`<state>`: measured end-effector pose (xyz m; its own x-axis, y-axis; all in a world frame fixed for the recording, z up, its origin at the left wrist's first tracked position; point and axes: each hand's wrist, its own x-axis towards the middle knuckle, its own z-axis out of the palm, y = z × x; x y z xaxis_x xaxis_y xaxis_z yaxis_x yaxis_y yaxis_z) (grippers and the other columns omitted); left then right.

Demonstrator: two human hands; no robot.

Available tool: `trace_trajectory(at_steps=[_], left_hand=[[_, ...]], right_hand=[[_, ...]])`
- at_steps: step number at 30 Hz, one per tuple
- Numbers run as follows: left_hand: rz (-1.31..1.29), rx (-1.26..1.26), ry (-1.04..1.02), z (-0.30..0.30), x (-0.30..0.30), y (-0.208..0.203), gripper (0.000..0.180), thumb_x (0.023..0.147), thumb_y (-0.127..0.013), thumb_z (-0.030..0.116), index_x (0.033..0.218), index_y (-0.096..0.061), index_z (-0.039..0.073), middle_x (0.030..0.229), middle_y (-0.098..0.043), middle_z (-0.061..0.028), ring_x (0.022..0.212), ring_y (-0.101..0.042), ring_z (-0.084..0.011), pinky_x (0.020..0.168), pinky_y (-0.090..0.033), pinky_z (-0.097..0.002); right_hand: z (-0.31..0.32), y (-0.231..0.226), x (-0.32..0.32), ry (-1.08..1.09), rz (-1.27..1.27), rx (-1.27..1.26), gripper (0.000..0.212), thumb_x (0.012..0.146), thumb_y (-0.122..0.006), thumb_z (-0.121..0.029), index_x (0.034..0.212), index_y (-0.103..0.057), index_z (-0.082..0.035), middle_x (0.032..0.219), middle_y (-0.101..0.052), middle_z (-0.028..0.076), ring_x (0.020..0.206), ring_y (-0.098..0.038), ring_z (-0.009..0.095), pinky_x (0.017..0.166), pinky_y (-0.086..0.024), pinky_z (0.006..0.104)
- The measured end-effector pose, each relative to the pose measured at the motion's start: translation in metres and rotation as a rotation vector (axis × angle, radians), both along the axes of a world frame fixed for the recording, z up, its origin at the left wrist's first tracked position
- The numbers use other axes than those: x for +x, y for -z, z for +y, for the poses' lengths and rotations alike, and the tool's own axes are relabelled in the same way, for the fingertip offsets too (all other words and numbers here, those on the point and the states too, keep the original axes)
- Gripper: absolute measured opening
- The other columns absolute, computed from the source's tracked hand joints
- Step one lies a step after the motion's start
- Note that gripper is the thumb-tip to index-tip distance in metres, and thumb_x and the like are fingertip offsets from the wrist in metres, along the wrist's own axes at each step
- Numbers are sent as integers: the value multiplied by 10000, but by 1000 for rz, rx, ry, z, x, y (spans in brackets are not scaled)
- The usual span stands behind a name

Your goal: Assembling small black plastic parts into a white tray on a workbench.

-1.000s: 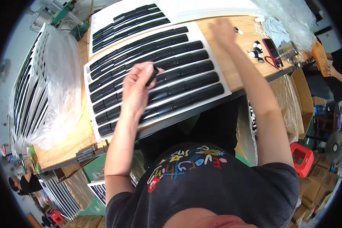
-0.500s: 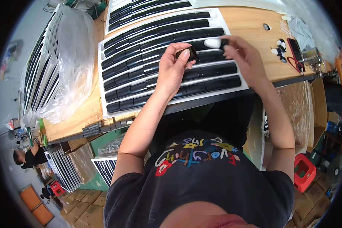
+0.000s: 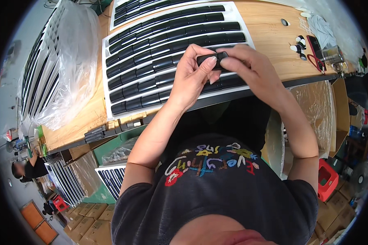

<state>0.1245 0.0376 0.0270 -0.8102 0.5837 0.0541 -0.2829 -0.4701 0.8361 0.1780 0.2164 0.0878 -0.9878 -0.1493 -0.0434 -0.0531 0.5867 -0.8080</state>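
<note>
My left hand [image 3: 192, 75] pinches a small glossy dark case-like piece [image 3: 203, 60] between thumb and fingers, above a white tray [image 3: 107, 87] of black pieces. Against its right end, my right hand [image 3: 253, 69] closes its fingers on a small black part [image 3: 222, 56]. This looks like the black end of the black-and-white pad; its white end is hidden now. Rows of similar glossy black pieces [image 3: 163, 63] fill the tray under both hands.
Several small black-and-white pads [image 3: 299, 47] lie at the right, beside a phone [image 3: 313, 45], red-handled scissors [image 3: 316, 61] and a metal-and-clear container [image 3: 334, 57]. Plastic-wrapped trays [image 3: 57, 69] stand at the left. A red stool [image 3: 328, 179] and cartons [image 3: 88, 218] are below the bench.
My right hand has moved left, bringing the black-and-white pad against the dark piece in my left hand. My left hand has shifted slightly right; the view has moved a little.
</note>
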Motion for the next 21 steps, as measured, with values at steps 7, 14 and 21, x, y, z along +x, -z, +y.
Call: trace_trajectory(at_steps=[7,14,21], left_hand=[[-229,26,68,5,24,-20,98,992,-555,120,1034,-498,52,820,-505,2,585,-409,-49,649,-473,-240],[-159,-28,-16,2,38,-26,80,1011,-498,118,1060,-474,60,1115,-549,-58,723,-497,-96,643,-416,-231],[-75,-60,-170,11,68,-41,116,964,-497,7,1049,-446,68,953,-513,-36,711,-488,-60,605,-416,-185]], right_hand=[[-25,16,-38,177,-27,-477,740,1007,-197,-599,1162,-671,-52,1035,-684,73,978,-618,167,882,-463,305],[-44,12,-32,122,-73,-695,750,1008,-235,-588,1106,-661,22,953,-698,134,912,-661,175,871,-493,288],[-43,-4,-11,109,-100,-763,736,1027,-219,-535,1084,-633,70,948,-698,194,892,-672,216,855,-507,308]])
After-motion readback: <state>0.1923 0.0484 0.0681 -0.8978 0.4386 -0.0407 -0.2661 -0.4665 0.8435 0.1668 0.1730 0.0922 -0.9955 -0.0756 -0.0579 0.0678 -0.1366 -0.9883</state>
